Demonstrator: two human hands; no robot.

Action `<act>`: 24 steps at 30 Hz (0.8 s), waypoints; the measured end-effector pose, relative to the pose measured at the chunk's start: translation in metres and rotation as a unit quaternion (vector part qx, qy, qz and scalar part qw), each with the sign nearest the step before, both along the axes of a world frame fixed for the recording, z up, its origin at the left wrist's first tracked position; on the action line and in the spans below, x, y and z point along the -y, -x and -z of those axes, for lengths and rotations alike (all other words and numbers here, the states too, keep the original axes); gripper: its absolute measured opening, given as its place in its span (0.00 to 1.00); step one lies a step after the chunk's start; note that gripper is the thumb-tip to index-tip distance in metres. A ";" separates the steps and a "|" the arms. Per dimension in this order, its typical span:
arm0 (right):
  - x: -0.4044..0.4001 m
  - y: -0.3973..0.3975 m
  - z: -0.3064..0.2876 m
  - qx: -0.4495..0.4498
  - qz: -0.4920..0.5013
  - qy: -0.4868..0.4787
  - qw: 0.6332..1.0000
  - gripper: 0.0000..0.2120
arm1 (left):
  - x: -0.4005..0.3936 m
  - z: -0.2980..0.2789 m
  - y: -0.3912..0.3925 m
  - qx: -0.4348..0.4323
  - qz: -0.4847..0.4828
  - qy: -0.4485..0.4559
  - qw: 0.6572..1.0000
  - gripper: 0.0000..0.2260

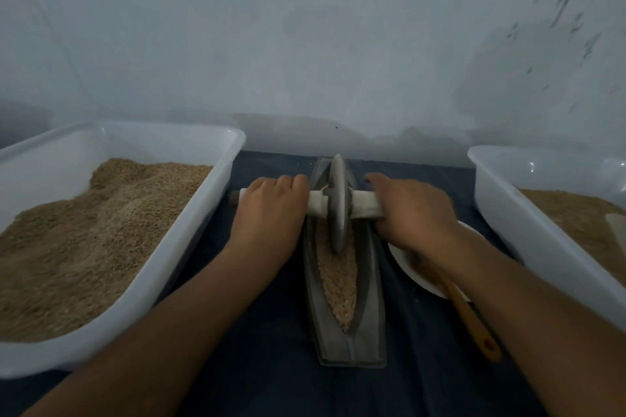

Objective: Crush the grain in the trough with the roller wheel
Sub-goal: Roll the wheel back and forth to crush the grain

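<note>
Nearest the camera, the pointed near end of the grey trough lies on a dark cloth over the table, its long axis running straight away from the person. The groove holds pale grain along its near and middle stretch; the kernels there look mostly whole or only coarsely broken, so by my reading the crushing is under way but far from finished. To the right, a wooden spoon handle leans out of a white plate partly hidden under the forearm.

Further in, the roller wheel stands upright in the groove toward the far half of the trough, its rim down in the grain. The left hand lies over the left end of the pale axle handle, fingers curled round it; the right hand grips the right end likewise.

Flanking these, a white tub on the left is heaped with brown grain, and a second white tub on the right holds a shallower layer. Much unprocessed stock seems to remain. A pale wall closes the scene.
</note>
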State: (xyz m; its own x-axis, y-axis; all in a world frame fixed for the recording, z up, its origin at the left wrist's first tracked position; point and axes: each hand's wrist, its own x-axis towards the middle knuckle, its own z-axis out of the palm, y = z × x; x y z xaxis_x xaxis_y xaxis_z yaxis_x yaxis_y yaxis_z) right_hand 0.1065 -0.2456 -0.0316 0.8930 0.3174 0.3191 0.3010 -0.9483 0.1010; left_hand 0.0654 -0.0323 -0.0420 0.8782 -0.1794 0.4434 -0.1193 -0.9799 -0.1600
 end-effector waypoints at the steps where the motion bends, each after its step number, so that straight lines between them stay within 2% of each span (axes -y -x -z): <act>1: 0.000 -0.008 -0.001 -0.007 0.002 -0.001 1.000 0.33 | 0.000 -0.001 -0.008 -0.003 -0.002 -0.003 1.000 0.17; 3: 0.002 -0.023 -0.004 -0.030 0.006 0.006 1.000 0.38 | 0.000 -0.004 -0.023 -0.006 -0.006 -0.007 1.000 0.15; 5: 0.003 -0.035 -0.009 -0.074 0.010 0.008 0.997 0.38 | 0.001 -0.009 -0.034 -0.006 -0.010 -0.013 1.000 0.12; 9: 0.001 -0.042 -0.015 -0.121 0.000 -0.003 0.993 0.25 | 0.002 -0.012 -0.040 -0.005 -0.013 -0.014 1.000 0.10; 16: 0.002 -0.012 -0.010 -0.064 0.009 -0.003 0.998 0.19 | 0.001 -0.007 -0.013 -0.002 -0.002 -0.018 1.000 0.14; 20: 0.005 0.026 -0.002 -0.027 -0.004 -0.014 1.000 0.24 | 0.001 -0.001 0.020 -0.006 0.004 -0.023 1.000 0.23; 24: 0.006 0.062 0.000 0.050 -0.048 -0.005 0.998 0.23 | -0.001 0.004 0.055 -0.013 0.018 -0.018 1.000 0.29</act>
